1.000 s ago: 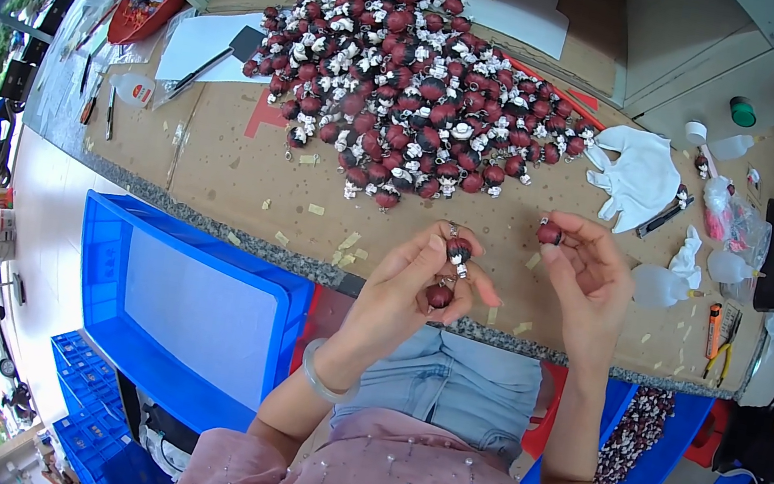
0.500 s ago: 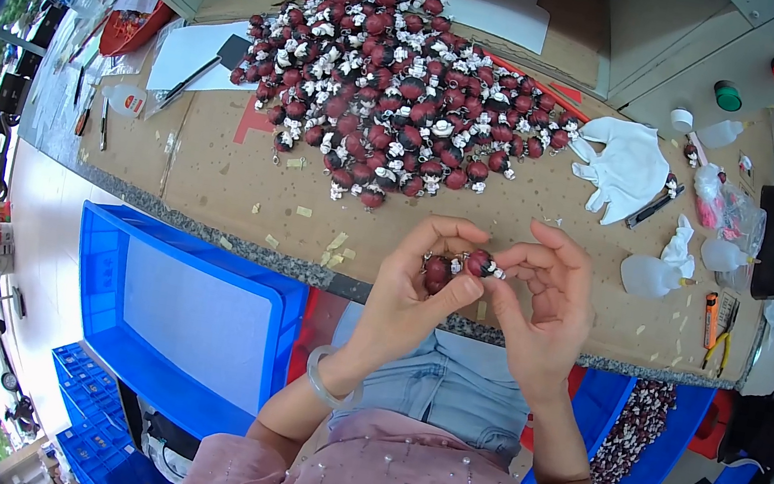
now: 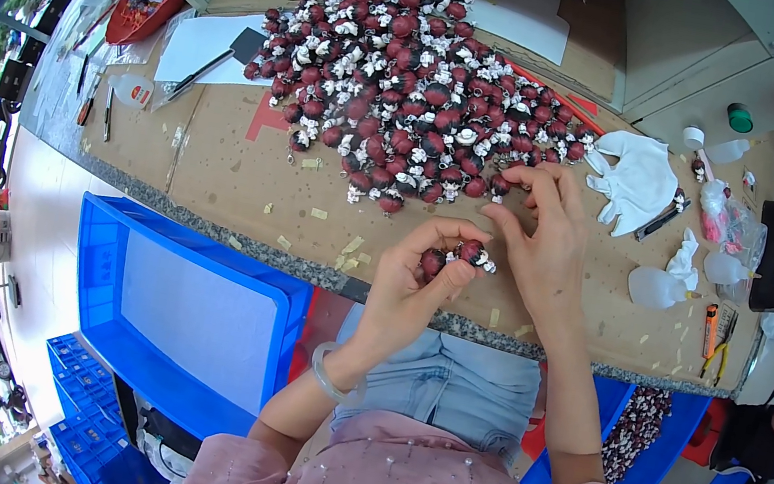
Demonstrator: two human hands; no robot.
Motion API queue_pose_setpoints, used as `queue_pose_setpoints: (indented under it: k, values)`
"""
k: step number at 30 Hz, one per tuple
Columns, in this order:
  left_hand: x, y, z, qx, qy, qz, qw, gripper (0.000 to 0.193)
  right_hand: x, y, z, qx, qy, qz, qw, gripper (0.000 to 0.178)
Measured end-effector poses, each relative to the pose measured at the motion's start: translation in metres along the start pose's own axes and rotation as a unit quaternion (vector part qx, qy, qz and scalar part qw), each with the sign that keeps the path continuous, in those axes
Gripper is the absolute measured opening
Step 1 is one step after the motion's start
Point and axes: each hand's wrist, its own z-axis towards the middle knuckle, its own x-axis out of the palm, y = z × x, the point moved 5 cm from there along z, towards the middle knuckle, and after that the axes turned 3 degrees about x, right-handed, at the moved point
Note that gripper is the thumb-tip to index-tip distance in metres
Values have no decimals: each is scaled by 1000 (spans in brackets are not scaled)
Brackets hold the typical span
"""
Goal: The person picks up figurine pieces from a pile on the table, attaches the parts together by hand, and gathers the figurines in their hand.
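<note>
A large pile of small figurines (image 3: 410, 94), with dark red round heads, white bodies and metal rings, spreads over the worktable. My left hand (image 3: 408, 291) is closed on figurines (image 3: 471, 252) of this kind; at least two red heads show between thumb and fingers, above the table's near edge. My right hand (image 3: 545, 237) reaches to the pile's near right edge with thumb and fingers apart. Its fingertips are at a single figurine (image 3: 499, 187) there; whether they touch it is hard to make out.
To the right lie a white glove (image 3: 635, 180), a squeeze bottle (image 3: 660, 288), an orange cutter (image 3: 710, 326) and yellow-handled pliers (image 3: 719, 356). A blue crate (image 3: 179, 310) stands below the table's stone edge at left. A black pen (image 3: 201, 76) rests on white paper.
My right hand has left the figurines in my left hand and moved up and away to the pile's edge. The left hand keeps its figurines and has barely moved.
</note>
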Motion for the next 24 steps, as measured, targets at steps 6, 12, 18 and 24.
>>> queue_pose_setpoints:
  k: [6,12,18,24]
  values:
    - [-2,-1,4,-14,27,-115,993,22,-8,-2,-8,20,-3,-14,1000,33]
    - [0,-1,3,-33,7,-112,993,13,-17,-29,-39,165,11,206,964,29]
    - [3,7,5,-6,-3,-53,999,15,-16,3,-39,66,18,52,996,32]
    - [-1,-8,-7,-19,-23,-74,997,17,3,-1,-33,-29,-34,-28,999,33]
